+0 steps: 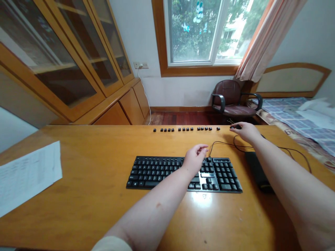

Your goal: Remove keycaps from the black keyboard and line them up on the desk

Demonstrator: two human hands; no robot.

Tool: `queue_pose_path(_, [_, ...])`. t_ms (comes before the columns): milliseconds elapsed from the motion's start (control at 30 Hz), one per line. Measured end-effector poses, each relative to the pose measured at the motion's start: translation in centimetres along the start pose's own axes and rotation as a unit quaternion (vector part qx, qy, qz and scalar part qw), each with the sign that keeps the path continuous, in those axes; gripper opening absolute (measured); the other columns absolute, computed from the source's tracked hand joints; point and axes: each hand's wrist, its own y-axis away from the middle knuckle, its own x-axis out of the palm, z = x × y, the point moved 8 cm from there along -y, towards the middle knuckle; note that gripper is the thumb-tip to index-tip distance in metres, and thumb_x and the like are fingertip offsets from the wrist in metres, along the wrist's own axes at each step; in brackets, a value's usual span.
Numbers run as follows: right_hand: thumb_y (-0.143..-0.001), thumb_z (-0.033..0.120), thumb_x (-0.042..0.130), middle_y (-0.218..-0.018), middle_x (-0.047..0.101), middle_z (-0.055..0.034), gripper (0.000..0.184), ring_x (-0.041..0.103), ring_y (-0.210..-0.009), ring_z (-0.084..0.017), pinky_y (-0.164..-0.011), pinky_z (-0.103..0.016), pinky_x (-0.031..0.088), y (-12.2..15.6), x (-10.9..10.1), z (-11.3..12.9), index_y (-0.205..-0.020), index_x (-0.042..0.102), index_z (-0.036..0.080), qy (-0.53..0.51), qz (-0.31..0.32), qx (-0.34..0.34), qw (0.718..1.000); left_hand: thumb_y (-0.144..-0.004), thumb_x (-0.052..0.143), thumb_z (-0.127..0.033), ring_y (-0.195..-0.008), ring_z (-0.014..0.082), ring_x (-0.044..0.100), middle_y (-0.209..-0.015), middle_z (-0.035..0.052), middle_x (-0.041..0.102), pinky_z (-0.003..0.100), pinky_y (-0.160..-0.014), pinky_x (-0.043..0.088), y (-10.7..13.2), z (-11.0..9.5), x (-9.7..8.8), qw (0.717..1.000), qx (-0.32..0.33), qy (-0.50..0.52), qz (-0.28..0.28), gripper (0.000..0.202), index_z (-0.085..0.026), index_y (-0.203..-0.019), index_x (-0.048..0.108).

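Desk [91, 157] has a keyboard [157, 173] on it, partly blocked by the left hand [195, 158], loosely curled, can't tell if it's holding anything. Right hand [244, 131], past the row of keycaps [187, 129], is pinching a dark bit [237, 127], too hidden to identify.

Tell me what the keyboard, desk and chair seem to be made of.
Keyboard: probably plastic, black with a slight sheen; keys look moulded.
Desk: wood or veneer, apparently varnished: orange-brown, with bright glare.
Chair: maroon leather or imitation, judging by its soft gloss; dark armrests probably plastic.
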Motion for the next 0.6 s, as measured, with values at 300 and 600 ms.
queue_pose_path(300, [-0.066,0.039,0.068,-0.088,0.069,-0.0113,0.037,0.061,-0.078,-0.024,-0.060,-0.029,0.041,-3.9,6.0,-1.6,-0.096,0.070,0.018,0.038,0.070,0.049,0.996,-0.084,0.050,-0.027,-0.079,0.0148,0.061,-0.092,0.0072,0.068,0.029,-0.075,0.050,0.4,-0.4,0.0,1.000,-0.023,-0.016,0.001,0.026,-0.015,-0.102,0.064])
queue_pose_path(600, [-0.069,0.038,0.066,-0.094,0.068,-0.0109,0.032,0.060,-0.086,-0.025,-0.066,-0.030,0.042,-4.6,7.1,-1.5,-0.094,0.070,0.020,0.047,0.067,0.053,0.995,-0.083,0.049,-0.025,-0.080,0.0149,0.062,-0.092,0.0065,0.069,0.028,-0.075,0.050,0.5,-0.5,0.0,0.999,-0.020,-0.029,0.002,0.024,-0.015,-0.099,0.064])
